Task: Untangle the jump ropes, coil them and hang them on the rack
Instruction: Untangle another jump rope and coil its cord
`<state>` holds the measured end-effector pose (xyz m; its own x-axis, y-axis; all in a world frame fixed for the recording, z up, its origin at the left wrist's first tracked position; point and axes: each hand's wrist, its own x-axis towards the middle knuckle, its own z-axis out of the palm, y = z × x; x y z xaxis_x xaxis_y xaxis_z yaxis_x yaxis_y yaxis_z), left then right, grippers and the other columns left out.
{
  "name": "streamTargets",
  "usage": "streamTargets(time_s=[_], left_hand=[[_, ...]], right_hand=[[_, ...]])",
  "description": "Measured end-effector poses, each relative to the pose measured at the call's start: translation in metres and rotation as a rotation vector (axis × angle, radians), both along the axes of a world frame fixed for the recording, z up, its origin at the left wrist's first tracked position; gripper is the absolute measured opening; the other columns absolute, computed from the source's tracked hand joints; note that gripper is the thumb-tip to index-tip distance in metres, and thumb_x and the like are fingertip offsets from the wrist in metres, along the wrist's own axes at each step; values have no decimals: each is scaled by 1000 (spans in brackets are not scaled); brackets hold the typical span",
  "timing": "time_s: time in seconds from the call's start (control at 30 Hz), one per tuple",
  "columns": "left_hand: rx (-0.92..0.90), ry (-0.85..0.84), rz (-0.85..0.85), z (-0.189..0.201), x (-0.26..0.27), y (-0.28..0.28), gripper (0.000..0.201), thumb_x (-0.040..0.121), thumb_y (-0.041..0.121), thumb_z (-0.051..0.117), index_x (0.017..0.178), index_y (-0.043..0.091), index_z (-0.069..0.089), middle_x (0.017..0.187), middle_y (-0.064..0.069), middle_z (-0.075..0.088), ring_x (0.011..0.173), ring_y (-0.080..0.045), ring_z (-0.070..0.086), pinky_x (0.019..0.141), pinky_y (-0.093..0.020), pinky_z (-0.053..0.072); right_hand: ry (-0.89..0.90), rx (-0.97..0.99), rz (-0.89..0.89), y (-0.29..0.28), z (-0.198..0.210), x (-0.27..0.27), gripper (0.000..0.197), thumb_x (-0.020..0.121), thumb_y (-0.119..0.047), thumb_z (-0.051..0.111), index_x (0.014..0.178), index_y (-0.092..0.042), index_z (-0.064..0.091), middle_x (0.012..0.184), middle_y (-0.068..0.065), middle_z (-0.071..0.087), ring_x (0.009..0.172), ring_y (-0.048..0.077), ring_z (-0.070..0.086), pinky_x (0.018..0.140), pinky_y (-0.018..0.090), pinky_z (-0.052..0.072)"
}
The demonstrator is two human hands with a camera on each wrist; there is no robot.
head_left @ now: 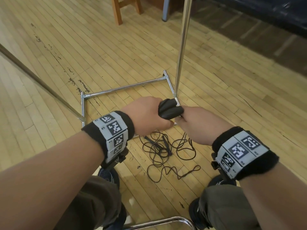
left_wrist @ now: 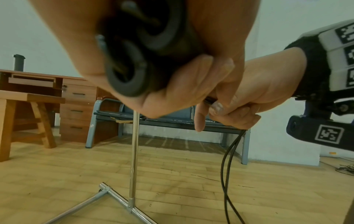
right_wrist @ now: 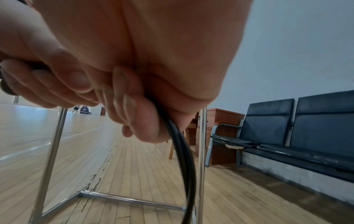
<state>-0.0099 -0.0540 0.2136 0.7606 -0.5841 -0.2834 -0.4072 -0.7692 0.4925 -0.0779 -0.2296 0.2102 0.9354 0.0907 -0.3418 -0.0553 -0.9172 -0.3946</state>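
My left hand [head_left: 149, 114] grips two black foam jump-rope handles [head_left: 169, 110] side by side; their round ends [left_wrist: 132, 63] show close up in the left wrist view. Right beside it, my right hand [head_left: 195, 124] pinches the thin black cord [right_wrist: 182, 145], and two strands [left_wrist: 228, 159] hang from it toward the floor. A tangled pile of dark rope [head_left: 166, 151] lies on the wooden floor under my hands. The chrome rack [head_left: 181, 47] stands just behind, its upright rising from a square base [head_left: 126, 87].
A slanted metal pole [head_left: 41, 83] crosses the left side. A wooden stool [head_left: 119, 9] and a desk with drawers [left_wrist: 78, 106] stand beyond the rack, with a dark padded bench [right_wrist: 298, 133] along the wall. A chrome tube [head_left: 166, 220] curves between my knees.
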Motion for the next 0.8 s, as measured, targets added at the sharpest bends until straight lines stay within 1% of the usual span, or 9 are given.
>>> streamTargets(time_s=[0.1, 0.23, 0.4, 0.47, 0.53, 0.6, 0.67, 0.73, 0.8], left_hand=[[-17, 28, 53, -4, 3, -2, 34, 84, 55, 74, 80, 28, 55, 65, 7, 57, 47, -5, 54, 43, -16, 37], [27, 41, 149, -10, 7, -5, 39, 86, 55, 74, 82, 21, 54, 71, 3, 57, 55, -14, 52, 52, -27, 37], [135, 28, 162, -15, 9, -9, 28, 89, 40, 68, 80, 19, 52, 71, 1, 54, 59, -15, 52, 52, -26, 36], [222, 11, 126, -16, 8, -10, 24, 89, 37, 68, 82, 21, 51, 75, 2, 55, 62, -14, 51, 52, -26, 35], [310, 1, 71, -18, 6, -10, 24, 91, 36, 68, 86, 22, 50, 80, 2, 57, 66, -11, 50, 53, -26, 35], [351, -8, 35, -18, 3, -10, 23, 91, 34, 70, 94, 25, 50, 83, 4, 57, 68, -9, 50, 54, -25, 35], [366, -29, -4, -16, 0, -11, 26, 90, 32, 72, 103, 30, 49, 84, 6, 59, 69, -9, 52, 54, -25, 36], [375, -38, -69, -13, -5, -13, 26, 90, 31, 71, 104, 33, 49, 84, 7, 59, 70, -9, 52, 54, -25, 36], [381, -30, -145, -11, -12, -15, 26, 91, 30, 70, 100, 35, 47, 84, 8, 59, 70, -9, 53, 56, -25, 37]], right_hand=[[13, -48, 21, 0, 1, -1, 14, 110, -29, 39, 109, -22, 51, 81, -1, 61, 72, 14, 60, 63, 29, 50], [23, -159, 112, 7, 1, -5, 16, 109, -21, 42, 121, -18, 53, 87, -2, 59, 78, 16, 60, 58, 25, 43], [23, -230, 181, 18, 0, -7, 17, 109, -19, 43, 123, -17, 50, 81, -3, 50, 76, 18, 57, 65, 30, 46], [-14, -288, 233, 22, 3, -8, 13, 108, -20, 45, 118, -17, 53, 80, -3, 48, 80, 20, 57, 69, 32, 47], [-63, -329, 291, 23, 7, -9, 13, 109, -27, 44, 111, -22, 56, 76, -6, 45, 80, 18, 52, 73, 32, 39], [-83, -312, 275, 19, 15, -8, 16, 108, -38, 42, 103, -28, 54, 77, -9, 47, 78, 15, 51, 82, 34, 34], [-95, -255, 226, 8, 22, -8, 23, 105, -48, 45, 88, -33, 49, 75, -11, 53, 73, 8, 50, 88, 36, 34], [-79, -208, 201, -1, 27, -9, 28, 100, -53, 52, 80, -34, 48, 74, -12, 56, 75, 3, 46, 84, 31, 32], [-4, -130, 157, -6, 32, -12, 25, 93, -54, 61, 79, -34, 54, 76, -14, 58, 84, 7, 45, 71, 24, 30]])
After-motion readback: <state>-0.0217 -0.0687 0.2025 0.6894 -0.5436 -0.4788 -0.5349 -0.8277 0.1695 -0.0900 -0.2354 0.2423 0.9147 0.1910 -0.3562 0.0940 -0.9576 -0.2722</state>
